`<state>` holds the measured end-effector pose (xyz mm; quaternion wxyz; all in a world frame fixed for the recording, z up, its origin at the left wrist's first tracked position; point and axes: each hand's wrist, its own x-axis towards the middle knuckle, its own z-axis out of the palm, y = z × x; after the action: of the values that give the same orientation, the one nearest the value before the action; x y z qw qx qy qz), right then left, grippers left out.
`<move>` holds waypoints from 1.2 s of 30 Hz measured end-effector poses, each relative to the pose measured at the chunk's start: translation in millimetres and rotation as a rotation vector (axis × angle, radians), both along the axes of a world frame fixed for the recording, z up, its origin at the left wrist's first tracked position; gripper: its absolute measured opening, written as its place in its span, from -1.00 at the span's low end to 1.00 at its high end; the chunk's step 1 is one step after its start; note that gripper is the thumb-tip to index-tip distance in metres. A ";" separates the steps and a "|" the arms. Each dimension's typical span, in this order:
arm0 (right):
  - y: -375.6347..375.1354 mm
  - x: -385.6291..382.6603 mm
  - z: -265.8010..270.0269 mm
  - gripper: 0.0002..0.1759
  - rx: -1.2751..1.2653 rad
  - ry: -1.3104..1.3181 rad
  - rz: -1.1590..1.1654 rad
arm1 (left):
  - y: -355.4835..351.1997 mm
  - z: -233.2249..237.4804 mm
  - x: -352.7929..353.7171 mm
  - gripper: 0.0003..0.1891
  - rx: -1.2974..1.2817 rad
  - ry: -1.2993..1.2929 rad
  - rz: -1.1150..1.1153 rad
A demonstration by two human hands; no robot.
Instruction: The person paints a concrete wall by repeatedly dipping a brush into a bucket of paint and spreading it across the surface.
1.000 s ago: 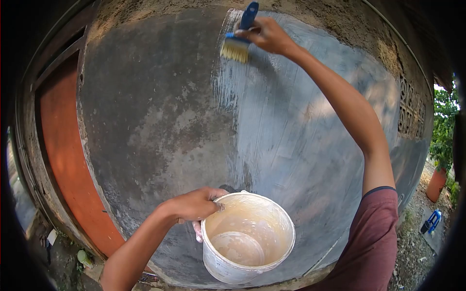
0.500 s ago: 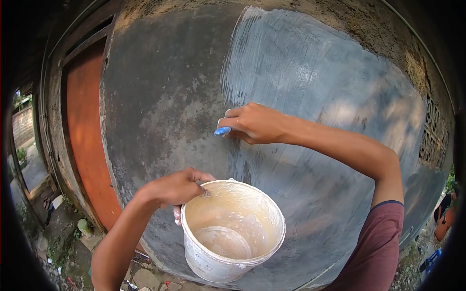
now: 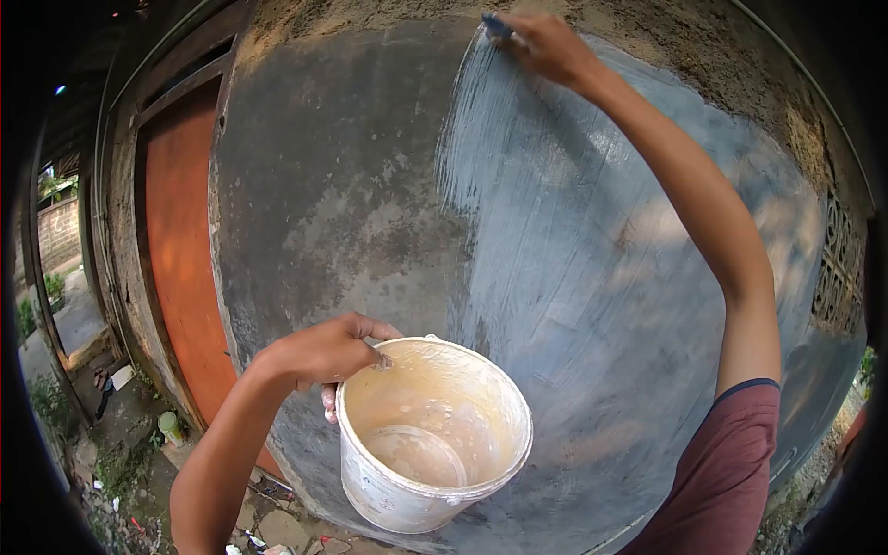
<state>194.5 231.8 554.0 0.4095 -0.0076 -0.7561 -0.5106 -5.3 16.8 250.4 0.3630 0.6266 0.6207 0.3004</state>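
Observation:
My left hand (image 3: 338, 356) grips the left rim of a white bucket (image 3: 398, 495), thumb over the edge and fingers outside. The bucket is tilted so its inside shows, smeared with whitish residue. High on the wall, my right hand (image 3: 546, 46) is closed round a blue handle (image 3: 497, 26); what is at the handle's other end is hidden. It is at the top left edge of a wet, light grey-blue coated area (image 3: 555, 203). Left of that, the wall (image 3: 324, 166) is dark grey with pale patches.
An orange door (image 3: 185, 250) stands at the left. Rough bare wall (image 3: 703, 65) runs along the top. A patterned vent block (image 3: 837, 264) is at the right. Debris and a small pale green container (image 3: 170, 426) lie on the ground at lower left.
My right hand has moved from mid-wall up to the top edge with the blue handle. The coated strip now reaches lower at its left side. My left hand still holds the bucket.

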 end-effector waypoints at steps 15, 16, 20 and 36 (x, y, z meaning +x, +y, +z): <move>-47.3 5.6 51.4 -0.76 -0.132 0.170 0.257 | -2.8 5.7 -0.8 -0.59 0.028 0.003 -0.004; -56.5 2.1 42.4 -0.78 -0.057 0.197 0.272 | -2.6 4.9 -2.3 -0.59 0.032 -0.004 -0.012; -7.7 -22.8 -15.1 -0.74 -0.002 -0.009 0.042 | -3.1 4.1 -8.4 -0.60 -0.008 0.002 -0.003; -28.5 -21.4 -86.3 -0.77 -0.410 -0.004 0.132 | 7.7 -30.6 -27.6 -0.54 -0.058 -0.056 -0.138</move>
<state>173.1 203.3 467.7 0.4306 -0.0403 -0.8438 -0.3179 -32.9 24.6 219.8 0.4180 0.6484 0.5742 0.2741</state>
